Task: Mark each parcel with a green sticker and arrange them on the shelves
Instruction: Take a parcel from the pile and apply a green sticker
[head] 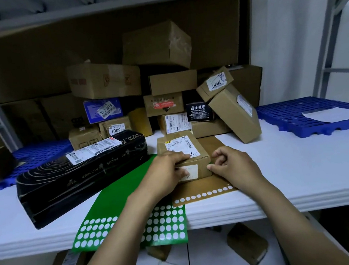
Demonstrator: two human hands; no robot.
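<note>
A small brown parcel (183, 150) with white labels lies on a brown backing sheet (207, 189) in the middle of the white shelf. My left hand (164, 175) grips the parcel's near left corner, fingers curled over its top edge. My right hand (232, 165) sits at the parcel's right side, fingers curled, thumb tip touching the lower right corner. A green sticker sheet (120, 199) with rows of empty round holes lies under my left forearm and hangs over the shelf's front edge. Whether a sticker sits between my right fingers is hidden.
A long black box (83, 173) lies left of the parcel. Behind stands a heap of several cardboard parcels (166, 91). Blue plastic pallets sit at far right (306, 117) and far left (39, 153). More parcels (247, 243) lie on the floor below.
</note>
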